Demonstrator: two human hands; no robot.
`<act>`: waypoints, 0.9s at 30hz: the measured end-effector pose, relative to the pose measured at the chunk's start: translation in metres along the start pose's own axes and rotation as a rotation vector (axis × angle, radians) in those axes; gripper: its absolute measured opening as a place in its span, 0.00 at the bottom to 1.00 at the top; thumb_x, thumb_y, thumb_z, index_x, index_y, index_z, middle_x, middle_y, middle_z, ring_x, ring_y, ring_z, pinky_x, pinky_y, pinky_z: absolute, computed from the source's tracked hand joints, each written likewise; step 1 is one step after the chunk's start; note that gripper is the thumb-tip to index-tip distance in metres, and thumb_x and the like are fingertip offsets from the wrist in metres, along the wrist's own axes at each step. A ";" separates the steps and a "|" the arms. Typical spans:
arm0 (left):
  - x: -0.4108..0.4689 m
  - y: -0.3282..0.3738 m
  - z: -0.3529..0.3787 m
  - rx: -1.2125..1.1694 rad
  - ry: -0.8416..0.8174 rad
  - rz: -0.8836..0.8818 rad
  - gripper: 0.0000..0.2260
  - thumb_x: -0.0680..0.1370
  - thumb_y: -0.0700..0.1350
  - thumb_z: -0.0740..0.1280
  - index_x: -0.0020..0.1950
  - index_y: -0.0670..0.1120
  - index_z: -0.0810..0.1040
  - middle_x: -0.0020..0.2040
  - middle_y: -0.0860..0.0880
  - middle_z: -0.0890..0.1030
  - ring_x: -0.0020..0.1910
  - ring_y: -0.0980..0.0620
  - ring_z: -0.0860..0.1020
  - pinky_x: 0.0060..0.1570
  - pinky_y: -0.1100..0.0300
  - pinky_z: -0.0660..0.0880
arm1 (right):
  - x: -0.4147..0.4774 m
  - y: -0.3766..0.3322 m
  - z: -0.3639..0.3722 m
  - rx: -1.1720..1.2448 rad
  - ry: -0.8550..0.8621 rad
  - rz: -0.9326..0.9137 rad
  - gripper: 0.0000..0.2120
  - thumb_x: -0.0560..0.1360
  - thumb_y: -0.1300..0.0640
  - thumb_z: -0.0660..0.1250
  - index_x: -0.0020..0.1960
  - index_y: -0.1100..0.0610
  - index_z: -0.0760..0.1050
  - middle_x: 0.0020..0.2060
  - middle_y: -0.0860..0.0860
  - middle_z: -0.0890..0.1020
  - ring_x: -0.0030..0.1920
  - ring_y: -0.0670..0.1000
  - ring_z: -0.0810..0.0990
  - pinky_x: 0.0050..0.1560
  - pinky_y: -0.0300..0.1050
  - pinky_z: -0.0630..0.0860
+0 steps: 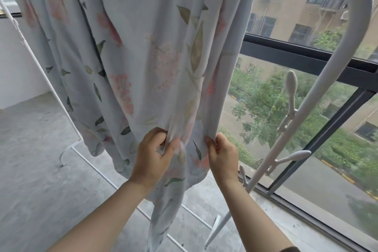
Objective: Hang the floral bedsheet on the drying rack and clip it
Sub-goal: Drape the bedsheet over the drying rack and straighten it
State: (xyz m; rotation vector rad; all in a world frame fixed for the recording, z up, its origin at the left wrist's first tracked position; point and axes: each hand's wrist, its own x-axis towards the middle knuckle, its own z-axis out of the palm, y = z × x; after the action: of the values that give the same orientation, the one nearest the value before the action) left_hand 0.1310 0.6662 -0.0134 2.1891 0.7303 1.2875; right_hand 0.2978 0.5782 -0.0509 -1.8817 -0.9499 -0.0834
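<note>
Bedsheet (143,57), pale floral: draped from the top of the rack (331,80), hanging in folds to near the concrete floor (36,180), beside the window (306,51). Rack, white tube, three pegs on its right post. Left hand (152,154): fingers curled, gripping a bunched fold near the lower edge. Right hand (222,154): pinching the neighbouring fold at the same height; sheet tail falls below both.

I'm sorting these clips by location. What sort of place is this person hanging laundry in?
Probably an enclosed balcony or laundry corner of an upper-floor flat: a white drying rack stands on a bare concrete floor beside a floor-length window that looks down on trees and a street.
</note>
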 end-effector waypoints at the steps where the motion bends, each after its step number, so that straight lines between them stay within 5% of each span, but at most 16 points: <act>1: -0.001 -0.004 0.001 0.030 -0.005 -0.004 0.15 0.75 0.43 0.72 0.34 0.45 0.68 0.33 0.56 0.69 0.34 0.59 0.69 0.35 0.71 0.66 | -0.001 0.002 0.000 0.001 0.002 0.002 0.16 0.76 0.61 0.67 0.34 0.57 0.63 0.24 0.45 0.63 0.28 0.51 0.61 0.30 0.46 0.58; 9: -0.014 -0.014 -0.005 0.125 -0.100 -0.040 0.13 0.73 0.40 0.72 0.35 0.46 0.70 0.35 0.56 0.72 0.36 0.58 0.72 0.34 0.73 0.67 | -0.024 0.026 0.005 -0.067 -0.158 0.183 0.15 0.75 0.62 0.66 0.34 0.56 0.63 0.25 0.46 0.67 0.28 0.51 0.65 0.32 0.47 0.59; 12: -0.027 -0.020 -0.006 0.192 -0.160 -0.074 0.14 0.73 0.43 0.73 0.33 0.45 0.71 0.35 0.54 0.73 0.31 0.54 0.72 0.32 0.65 0.71 | -0.025 0.021 0.000 -0.036 -0.175 0.219 0.15 0.77 0.59 0.64 0.34 0.55 0.64 0.26 0.48 0.70 0.30 0.52 0.68 0.33 0.49 0.61; 18: -0.048 -0.018 0.001 0.204 -0.188 -0.145 0.25 0.75 0.45 0.72 0.29 0.56 0.57 0.30 0.57 0.65 0.27 0.57 0.67 0.29 0.67 0.62 | -0.013 -0.010 -0.015 0.125 -0.224 0.176 0.06 0.76 0.55 0.66 0.44 0.56 0.72 0.38 0.52 0.81 0.43 0.53 0.80 0.44 0.52 0.76; 23: -0.050 -0.017 0.002 0.200 -0.158 -0.191 0.20 0.76 0.41 0.70 0.29 0.49 0.63 0.31 0.55 0.68 0.28 0.57 0.69 0.29 0.72 0.61 | 0.012 -0.035 -0.021 0.185 -0.187 0.038 0.10 0.76 0.56 0.68 0.39 0.60 0.76 0.33 0.53 0.82 0.35 0.53 0.80 0.35 0.48 0.73; 27: -0.055 -0.016 -0.002 0.200 -0.132 -0.212 0.18 0.76 0.41 0.70 0.28 0.44 0.66 0.32 0.50 0.71 0.29 0.52 0.72 0.29 0.64 0.64 | -0.004 -0.018 -0.026 0.037 -0.063 -0.040 0.18 0.77 0.58 0.67 0.31 0.63 0.68 0.24 0.54 0.72 0.26 0.53 0.66 0.28 0.45 0.61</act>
State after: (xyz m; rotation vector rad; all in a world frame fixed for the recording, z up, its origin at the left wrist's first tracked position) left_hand 0.1035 0.6421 -0.0569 2.2537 1.0451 0.9918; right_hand 0.2919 0.5596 -0.0259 -1.8407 -1.0257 -0.0302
